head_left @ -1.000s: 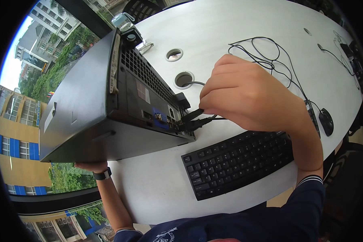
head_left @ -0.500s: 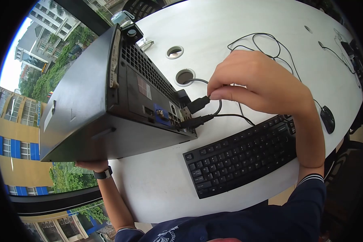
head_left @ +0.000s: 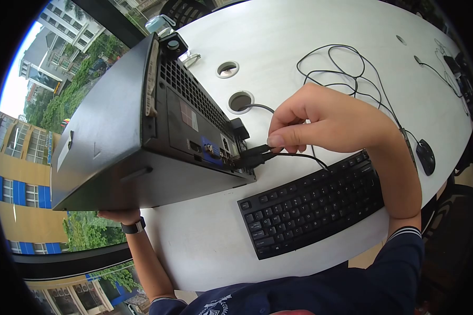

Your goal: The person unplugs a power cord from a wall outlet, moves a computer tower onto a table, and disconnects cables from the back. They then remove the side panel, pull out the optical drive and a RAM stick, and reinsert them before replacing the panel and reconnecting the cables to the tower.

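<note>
A black computer tower [head_left: 102, 126] stands at the left with its rear panel turned toward the table's middle. Under its lower left edge lies my left hand [head_left: 120, 216], mostly hidden by the case and pressed against it. My right hand [head_left: 320, 118] is closed in a pinch on a black cable plug [head_left: 257, 150], right at the tower's rear ports. A blue port [head_left: 211, 151] sits just left of that plug. Another black cable [head_left: 302, 156] runs from the same cluster of ports toward the keyboard.
A black keyboard [head_left: 315, 207] lies below my right hand, and a black mouse [head_left: 425, 156] is at the right. Loops of thin cable [head_left: 347, 50] spread over the white table [head_left: 278, 31]. Two cable holes, one a grommet [head_left: 241, 102], open behind the tower.
My right hand has moved down and slightly left, bringing the plug from just above the rear ports down against the cluster there. My left hand and the tower stay nearly still.
</note>
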Demonstrator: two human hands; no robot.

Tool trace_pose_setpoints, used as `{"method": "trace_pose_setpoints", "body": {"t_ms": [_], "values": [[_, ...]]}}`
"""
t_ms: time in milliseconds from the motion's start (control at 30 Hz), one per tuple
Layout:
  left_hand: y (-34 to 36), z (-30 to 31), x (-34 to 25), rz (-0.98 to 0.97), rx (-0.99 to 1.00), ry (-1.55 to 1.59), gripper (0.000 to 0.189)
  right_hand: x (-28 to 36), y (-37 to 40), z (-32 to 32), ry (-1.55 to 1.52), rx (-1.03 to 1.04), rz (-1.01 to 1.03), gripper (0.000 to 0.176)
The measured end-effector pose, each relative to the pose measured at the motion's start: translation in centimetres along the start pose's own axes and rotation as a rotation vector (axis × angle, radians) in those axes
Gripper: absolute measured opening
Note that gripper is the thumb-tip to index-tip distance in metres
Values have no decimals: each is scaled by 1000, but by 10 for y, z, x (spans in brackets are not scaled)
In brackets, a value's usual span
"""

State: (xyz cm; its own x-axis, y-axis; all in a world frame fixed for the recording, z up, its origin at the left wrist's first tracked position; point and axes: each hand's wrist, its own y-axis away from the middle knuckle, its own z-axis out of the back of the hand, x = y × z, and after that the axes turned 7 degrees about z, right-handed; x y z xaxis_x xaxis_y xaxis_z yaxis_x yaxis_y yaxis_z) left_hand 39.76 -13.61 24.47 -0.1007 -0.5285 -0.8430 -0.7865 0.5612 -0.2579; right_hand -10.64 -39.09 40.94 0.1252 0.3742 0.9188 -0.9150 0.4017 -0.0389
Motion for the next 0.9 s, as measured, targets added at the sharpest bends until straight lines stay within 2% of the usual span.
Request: {"method": "trace_pose_setpoints", "body": {"t_ms": [367, 467, 667, 800, 900], "values": [[4, -13, -2, 11, -68, 20, 97, 0, 0, 1, -36, 15, 4, 27], [-2, -1, -2, 6, 9, 11, 97, -3, -1, 1, -10, 8, 0, 27], [1, -4, -3, 31, 34, 25, 98, -5, -3, -2, -21, 14, -39, 28], [6, -20, -5, 45, -105, 11, 101, -4, -1, -2, 6, 1, 7, 27], [11, -38, -8, 44, -173, -42, 105, 2, 5, 4, 186, -81, 82, 24]]}}
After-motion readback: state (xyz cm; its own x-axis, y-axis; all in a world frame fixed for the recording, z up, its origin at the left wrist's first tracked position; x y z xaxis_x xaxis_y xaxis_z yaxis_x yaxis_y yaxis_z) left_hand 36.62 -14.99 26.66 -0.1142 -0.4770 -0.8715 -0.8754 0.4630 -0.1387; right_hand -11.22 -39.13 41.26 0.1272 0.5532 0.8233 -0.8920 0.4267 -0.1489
